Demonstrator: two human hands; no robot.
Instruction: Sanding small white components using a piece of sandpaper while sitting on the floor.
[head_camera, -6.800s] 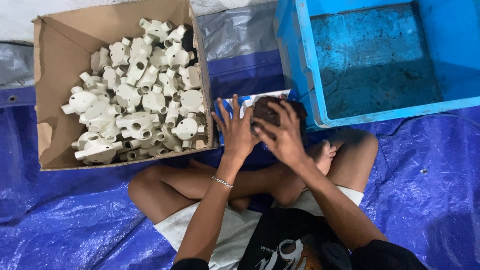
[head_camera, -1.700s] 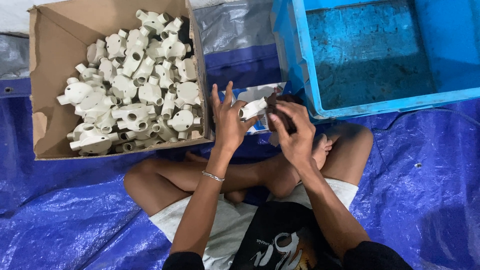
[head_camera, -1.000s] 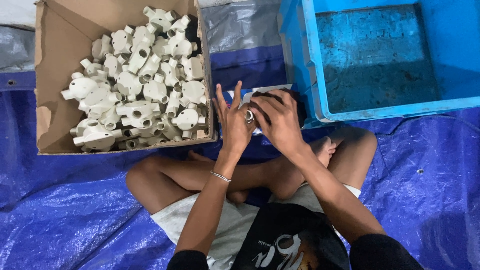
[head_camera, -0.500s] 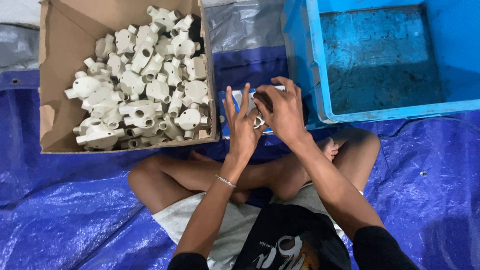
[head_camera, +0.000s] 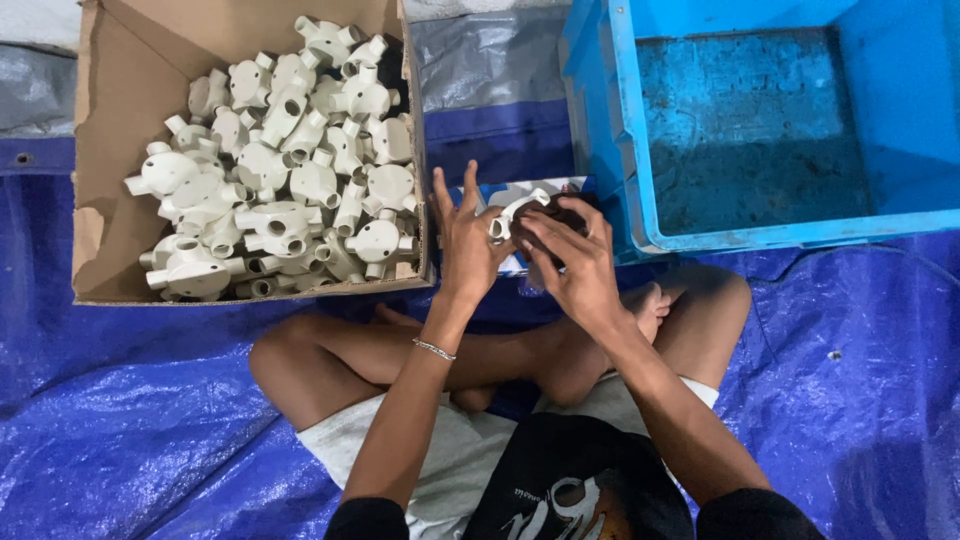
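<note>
My left hand (head_camera: 463, 238) holds a small white plastic conduit fitting (head_camera: 510, 214) against its palm, fingers spread upward. My right hand (head_camera: 573, 260) presses a dark brown pad-like piece (head_camera: 562, 213) against that fitting, its fingers curled over it. Both hands meet above a small blue and white carton (head_camera: 516, 192) lying between the cardboard box (head_camera: 110, 110) and the blue crate (head_camera: 620, 130). The cardboard box at the left is heaped with several white round conduit fittings (head_camera: 290, 170).
The blue plastic crate at the upper right has a scuffed, dirty floor. I sit cross-legged on a blue tarpaulin (head_camera: 130, 420), knees (head_camera: 290, 360) below the hands. A grey plastic sheet (head_camera: 480, 60) lies between box and crate.
My right hand has slid down off the fitting's top toward me, so the white fitting and the dark piece now show between the hands. The left hand stays nearly in place.
</note>
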